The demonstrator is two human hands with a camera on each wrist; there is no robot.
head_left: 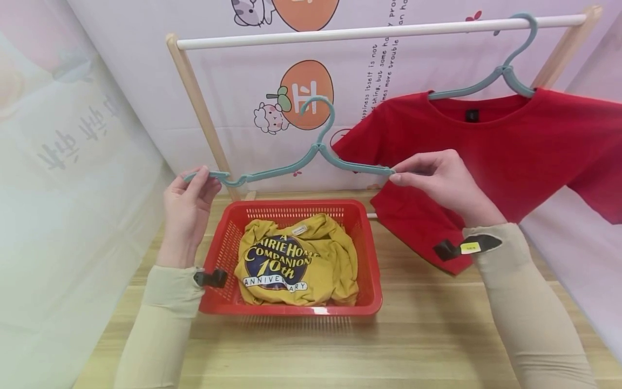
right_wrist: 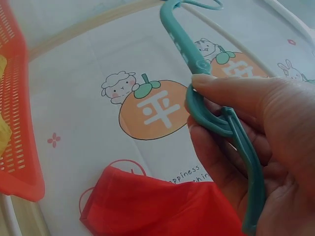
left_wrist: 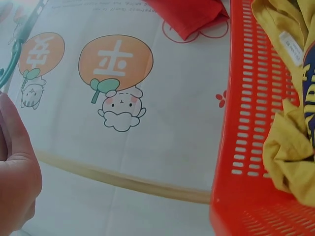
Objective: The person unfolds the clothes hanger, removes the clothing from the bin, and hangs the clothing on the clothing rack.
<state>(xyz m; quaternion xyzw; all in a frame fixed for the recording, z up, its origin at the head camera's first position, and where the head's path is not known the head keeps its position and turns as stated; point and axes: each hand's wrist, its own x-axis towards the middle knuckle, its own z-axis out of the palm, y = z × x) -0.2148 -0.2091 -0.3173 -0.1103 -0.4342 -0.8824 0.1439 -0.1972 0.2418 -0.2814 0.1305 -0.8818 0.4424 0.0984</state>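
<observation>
A teal plastic hanger (head_left: 282,172) is held up in the air by its two ends, hook upward, above the red basket. My left hand (head_left: 189,208) pinches its left end between thumb and fingers. At the other end, my right hand (head_left: 437,175) grips the hanger arm; in the right wrist view the thumb of the right hand (right_wrist: 290,118) presses on the teal hanger (right_wrist: 197,101) near a notch. Below, a crumpled yellow T-shirt (head_left: 335,265) with a dark blue print lies in the red basket (head_left: 376,302).
A drying rack with a white rail (head_left: 272,38) and wooden posts (head_left: 196,108) stands behind. On its right hangs a red T-shirt (head_left: 515,156) on another teal hanger (head_left: 471,89), its hem near my right forearm. Beneath the basket is a wood-grain table (head_left: 418,335); a printed backdrop (head_left: 218,81) rises behind.
</observation>
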